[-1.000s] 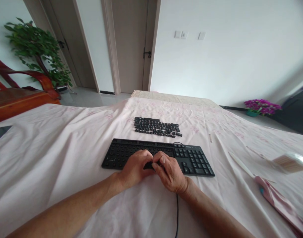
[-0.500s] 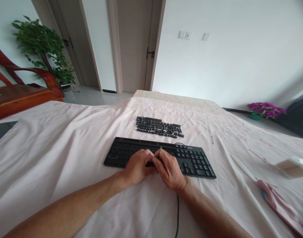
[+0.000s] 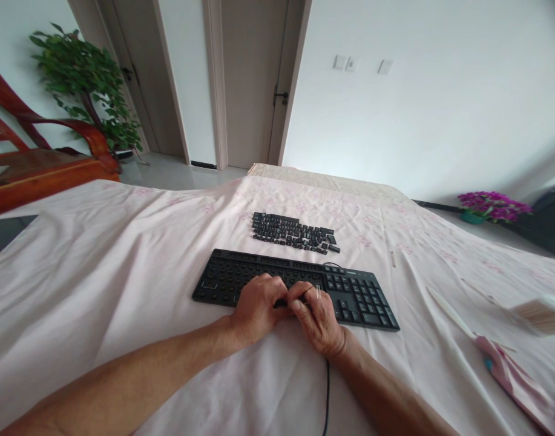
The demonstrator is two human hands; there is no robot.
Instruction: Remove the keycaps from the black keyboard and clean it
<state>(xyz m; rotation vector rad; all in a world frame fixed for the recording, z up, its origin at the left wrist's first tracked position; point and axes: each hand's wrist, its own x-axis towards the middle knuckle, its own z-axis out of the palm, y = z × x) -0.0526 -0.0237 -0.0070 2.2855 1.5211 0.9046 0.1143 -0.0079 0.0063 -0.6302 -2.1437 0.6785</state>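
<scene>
A black keyboard (image 3: 359,297) lies flat before me; its left and middle parts show bare stems, while keycaps sit on the right part. My left hand (image 3: 261,300) rests over its front middle, fingers curled and thumb close to the index finger; whatever they pinch is hidden. Touching or nearly touching it, my right hand (image 3: 317,318) is closed in a pinch. A thin, pale two-pronged tool (image 3: 318,292) sticks out between its fingers; the rest of it is covered. Beyond the keyboard, many loose black keycaps (image 3: 290,233) lie grouped in rows.
A pink-white cloth (image 3: 136,290) covers the table. To the right are a pack of cotton swabs (image 3: 543,313), a white stick-like tool (image 3: 449,310), a pink cloth (image 3: 508,369) and a short stick (image 3: 393,259). A dark tablet-like slab (image 3: 7,233) lies far left. A cable (image 3: 327,393) runs toward me.
The two-pronged tool has tipped over to the right in my right hand, which has shifted slightly right. My left hand stays nearly in place over the keyboard.
</scene>
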